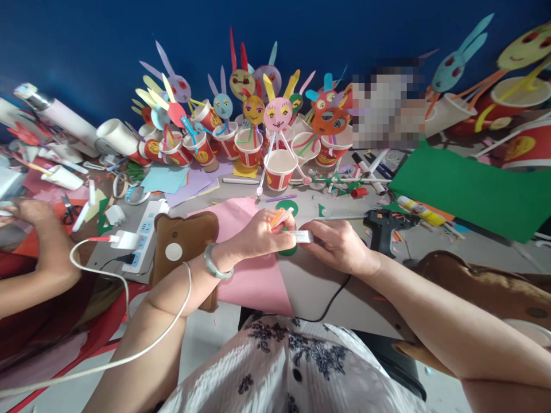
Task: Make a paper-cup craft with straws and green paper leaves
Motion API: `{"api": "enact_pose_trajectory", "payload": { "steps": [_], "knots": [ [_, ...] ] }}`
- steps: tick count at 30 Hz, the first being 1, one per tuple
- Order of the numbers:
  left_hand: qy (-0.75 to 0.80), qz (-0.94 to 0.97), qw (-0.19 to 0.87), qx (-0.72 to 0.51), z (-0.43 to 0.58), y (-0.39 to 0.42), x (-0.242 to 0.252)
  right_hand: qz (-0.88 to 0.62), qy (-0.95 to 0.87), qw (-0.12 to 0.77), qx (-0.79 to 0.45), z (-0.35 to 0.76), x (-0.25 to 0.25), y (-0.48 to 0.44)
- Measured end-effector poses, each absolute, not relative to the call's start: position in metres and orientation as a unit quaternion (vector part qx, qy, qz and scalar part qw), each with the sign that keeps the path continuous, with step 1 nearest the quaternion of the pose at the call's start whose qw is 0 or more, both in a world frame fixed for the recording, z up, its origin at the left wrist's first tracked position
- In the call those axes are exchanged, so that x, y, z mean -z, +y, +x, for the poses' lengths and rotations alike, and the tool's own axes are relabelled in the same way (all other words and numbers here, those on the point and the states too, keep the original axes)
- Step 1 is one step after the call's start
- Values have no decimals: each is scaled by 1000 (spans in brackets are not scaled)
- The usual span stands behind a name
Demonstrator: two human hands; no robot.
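Observation:
My left hand (pixel 262 232) is closed in a pinch on thin orange and pink paper strips (pixel 279 217), with a green paper disc (pixel 287 250) partly hidden under its fingers. A pale bangle sits on that wrist. My right hand (pixel 340 245) pinches a small white strip of tape or paper (pixel 302 236) that reaches across to the left fingertips. Both hands hover over a pink paper sheet (pixel 252 281) on the grey table (pixel 318 287).
Several red paper cups with rabbit-faced paper heads (pixel 278 115) crowd the back. A black glue gun (pixel 383 225), a glue stick (pixel 419 210) and green sheet (pixel 469 189) lie right. A power strip (pixel 144 232), brown pouch (pixel 183 246) and another person's hand (pixel 32 212) are left.

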State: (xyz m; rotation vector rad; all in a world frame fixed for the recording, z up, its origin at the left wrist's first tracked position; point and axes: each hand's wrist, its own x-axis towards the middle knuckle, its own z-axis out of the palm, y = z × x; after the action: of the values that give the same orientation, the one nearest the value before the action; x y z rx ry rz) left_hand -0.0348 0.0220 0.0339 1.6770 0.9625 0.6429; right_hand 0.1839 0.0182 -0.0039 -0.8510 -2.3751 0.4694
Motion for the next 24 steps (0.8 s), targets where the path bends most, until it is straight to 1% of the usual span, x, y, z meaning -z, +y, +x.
{"api": "enact_pose_trajectory", "payload": {
  "steps": [6, 12, 16, 21, 24],
  "knots": [
    [397, 693, 539, -269, -35, 20, -33, -317, -887, 286, -176, 185, -1, 19],
    [394, 700, 524, -283, -33, 20, -32, -311, -895, 279, -157, 186, 2, 20],
    [386, 701, 535, -272, -35, 22, -32, -317, -882, 293, -188, 186, 2, 20],
    [369, 696, 558, -262, -39, 24, -32, -333, -857, 332, -210, 186, 0, 21],
    [371, 694, 553, -276, -39, 26, -32, -355, -834, 328, -266, 185, -2, 21]
  ]
}}
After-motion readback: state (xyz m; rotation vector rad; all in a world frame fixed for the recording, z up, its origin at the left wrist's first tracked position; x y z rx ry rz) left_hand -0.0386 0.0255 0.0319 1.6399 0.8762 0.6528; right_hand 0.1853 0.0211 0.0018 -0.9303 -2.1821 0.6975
